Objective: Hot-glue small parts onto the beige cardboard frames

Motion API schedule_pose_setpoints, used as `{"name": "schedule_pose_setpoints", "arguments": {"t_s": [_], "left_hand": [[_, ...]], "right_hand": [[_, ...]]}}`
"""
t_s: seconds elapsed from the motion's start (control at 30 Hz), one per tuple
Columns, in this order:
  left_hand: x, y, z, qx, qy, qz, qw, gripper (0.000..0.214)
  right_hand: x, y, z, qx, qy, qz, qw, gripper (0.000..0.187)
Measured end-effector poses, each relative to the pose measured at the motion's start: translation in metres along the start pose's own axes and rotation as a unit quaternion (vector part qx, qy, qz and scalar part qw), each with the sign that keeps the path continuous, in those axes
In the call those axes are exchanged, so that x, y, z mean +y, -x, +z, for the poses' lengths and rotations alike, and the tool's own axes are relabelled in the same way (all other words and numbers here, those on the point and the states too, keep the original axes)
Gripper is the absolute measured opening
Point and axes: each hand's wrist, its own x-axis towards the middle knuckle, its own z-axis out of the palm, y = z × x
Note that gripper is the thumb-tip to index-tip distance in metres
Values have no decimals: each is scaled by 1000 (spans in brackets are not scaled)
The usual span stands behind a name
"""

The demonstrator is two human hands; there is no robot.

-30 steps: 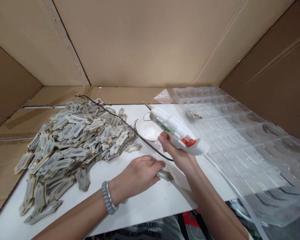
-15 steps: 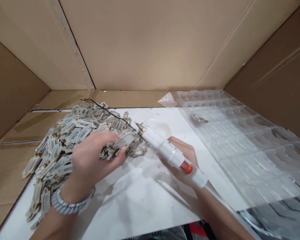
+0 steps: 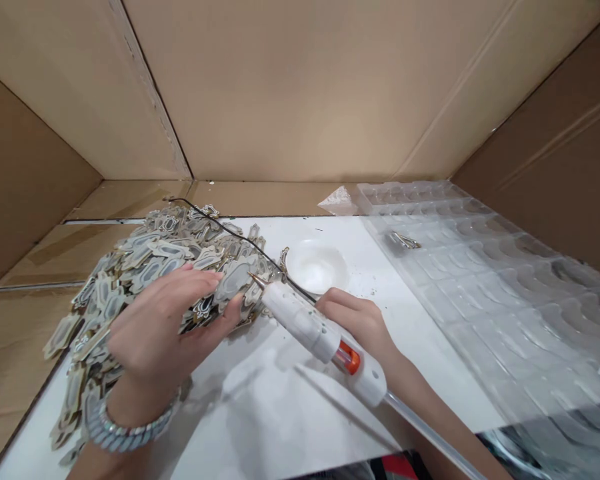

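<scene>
My left hand (image 3: 165, 320), with a beaded bracelet at the wrist, pinches a flat grey oval piece (image 3: 233, 280) with a pale scalloped edge between thumb and fingers. My right hand (image 3: 357, 320) is wrapped round a white hot glue gun (image 3: 305, 320) with an orange part on its side. A clear glue stick (image 3: 425, 433) sticks out of the gun's back end. The gun's metal nozzle points left, at the right edge of the oval piece; whether it touches, I cannot tell. Under and behind my left hand lies a heap of similar frame-shaped pieces (image 3: 105, 300).
A shallow white dish (image 3: 337, 267) stands beyond the glue gun. A black cord (image 3: 230, 231) runs across the heap towards the gun. Clear plastic trays (image 3: 460, 280) cover the right side, with small metal clips (image 3: 404, 241) in one compartment. Cardboard walls (image 3: 305, 93) enclose the table.
The glue gun has moved left and down, bringing its nozzle to the oval piece. My left hand has shifted left and slightly down with the piece. The white dish now shows more fully.
</scene>
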Motion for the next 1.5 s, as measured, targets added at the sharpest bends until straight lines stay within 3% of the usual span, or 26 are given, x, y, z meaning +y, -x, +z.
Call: {"name": "schedule_pose_setpoints", "arguments": {"t_s": [0.37, 0.5, 0.8, 0.97, 1.1, 1.33, 1.5], "left_hand": [[4, -7, -2, -7, -23, 14, 1000, 23], [4, -6, -3, 8, -17, 26, 999, 26], [7, -3, -5, -23, -36, 35, 998, 26], [5, -1, -4, -4, 2, 29, 1000, 33], [6, 1, -4, 20, 53, -4, 998, 43], [7, 0, -2, 19, 106, -88, 990, 44], [7, 0, -1, 22, 119, -114, 986, 41]], "right_hand": [[0, 1, 1, 12, -9, 23, 1000, 15], [-1, 1, 1, 7, -8, 25, 1000, 15], [0, 1, 2, 7, 8, 27, 1000, 16], [0, 1, 4, 10, 8, 29, 1000, 16], [0, 2, 5, 18, 6, 25, 1000, 18], [1, 1, 4, 11, 5, 27, 1000, 20], [0, 1, 3, 7, -1, 34, 999, 20]]}}
